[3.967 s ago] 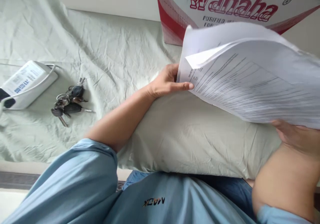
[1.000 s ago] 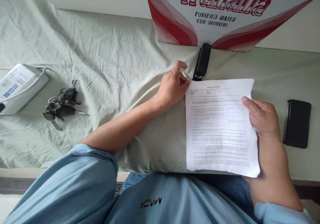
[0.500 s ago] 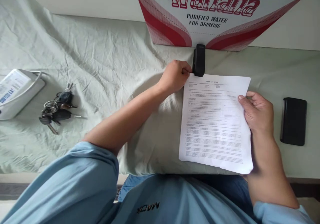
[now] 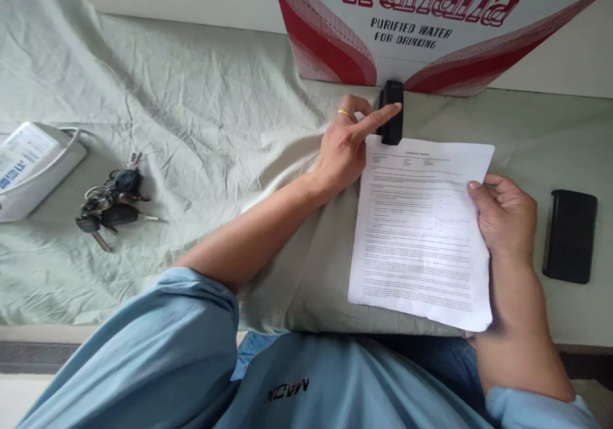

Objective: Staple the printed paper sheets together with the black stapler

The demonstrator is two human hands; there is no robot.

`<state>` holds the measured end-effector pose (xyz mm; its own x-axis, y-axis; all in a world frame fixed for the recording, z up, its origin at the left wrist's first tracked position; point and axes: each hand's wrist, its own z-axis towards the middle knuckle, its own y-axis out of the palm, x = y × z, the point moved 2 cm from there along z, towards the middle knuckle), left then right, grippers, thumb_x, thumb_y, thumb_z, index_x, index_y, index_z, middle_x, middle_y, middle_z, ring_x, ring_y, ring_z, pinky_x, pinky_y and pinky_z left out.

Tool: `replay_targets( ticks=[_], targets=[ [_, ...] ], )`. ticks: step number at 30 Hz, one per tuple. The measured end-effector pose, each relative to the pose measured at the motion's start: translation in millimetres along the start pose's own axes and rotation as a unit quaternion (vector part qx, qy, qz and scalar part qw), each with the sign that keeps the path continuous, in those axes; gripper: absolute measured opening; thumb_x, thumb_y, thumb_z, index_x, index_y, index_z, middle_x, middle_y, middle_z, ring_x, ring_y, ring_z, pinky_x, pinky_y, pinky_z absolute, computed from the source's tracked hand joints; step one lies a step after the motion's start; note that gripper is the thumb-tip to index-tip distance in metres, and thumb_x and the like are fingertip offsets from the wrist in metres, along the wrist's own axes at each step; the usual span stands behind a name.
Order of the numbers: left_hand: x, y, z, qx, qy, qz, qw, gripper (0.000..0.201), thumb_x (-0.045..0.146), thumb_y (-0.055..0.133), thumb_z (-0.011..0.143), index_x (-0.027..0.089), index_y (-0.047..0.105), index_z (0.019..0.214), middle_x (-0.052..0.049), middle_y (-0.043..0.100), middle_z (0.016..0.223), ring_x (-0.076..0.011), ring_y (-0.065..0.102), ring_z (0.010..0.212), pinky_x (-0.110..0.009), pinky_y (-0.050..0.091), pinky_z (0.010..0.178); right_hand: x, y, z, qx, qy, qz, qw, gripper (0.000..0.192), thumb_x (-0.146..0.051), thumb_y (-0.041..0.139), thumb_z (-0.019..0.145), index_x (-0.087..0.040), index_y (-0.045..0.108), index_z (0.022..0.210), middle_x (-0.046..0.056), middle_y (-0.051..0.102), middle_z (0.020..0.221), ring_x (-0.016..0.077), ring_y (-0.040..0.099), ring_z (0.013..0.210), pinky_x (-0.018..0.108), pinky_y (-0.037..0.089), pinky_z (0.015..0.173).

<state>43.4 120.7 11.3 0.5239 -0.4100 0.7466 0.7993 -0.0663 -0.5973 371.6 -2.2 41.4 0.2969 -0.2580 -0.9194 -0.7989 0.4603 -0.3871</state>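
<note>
Right hand (image 4: 505, 215) is gripping the printed sheets (image 4: 421, 231) while open left hand (image 4: 347, 145) is fingering the black stapler (image 4: 391, 113); soft pillow (image 4: 311, 269) risking misaligned stapling.

stapler (image 4: 392, 113): black
paper (image 4: 421, 231): white, fine grey print
box (image 4: 431, 27): white, red curved bands, red lettering
bedsheet (image 4: 191, 110): pale green
phone (image 4: 569, 235): black
sleeve (image 4: 143, 352): light blue
</note>
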Motion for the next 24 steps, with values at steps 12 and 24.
replay_targets(
  ticks=[12,24],
  targets=[
    [14,4.0,-14,-0.053,-0.003,0.098,0.994,0.076,0.007,0.049,0.113,0.033,0.084,0.175,-0.011,0.084,0.122,-0.0352,0.078,0.128,-0.047,0.069,0.1,-4,2,-4,-0.039,0.069,0.045,0.996,0.069,-0.07,0.125,0.051,-0.024,0.095,0.093,0.002,0.091,0.086,0.0205,0.079,0.078,0.034,0.068,0.073],
    [171,-68.4,-57,-0.536,0.019,-0.584,0.61,0.053,0.067,0.098,0.1,0.032,0.08,0.065,-0.011,0.085,0.082,-0.0261,0.081,0.071,-0.039,0.075,0.076,-6,-1,-7,-0.079,0.073,0.02,0.994,0.066,-0.071,0.124,0.059,-0.024,0.091,0.093,0.0,0.089,0.082,0.0192,0.076,0.074,0.03,0.062,0.066]
  ],
)
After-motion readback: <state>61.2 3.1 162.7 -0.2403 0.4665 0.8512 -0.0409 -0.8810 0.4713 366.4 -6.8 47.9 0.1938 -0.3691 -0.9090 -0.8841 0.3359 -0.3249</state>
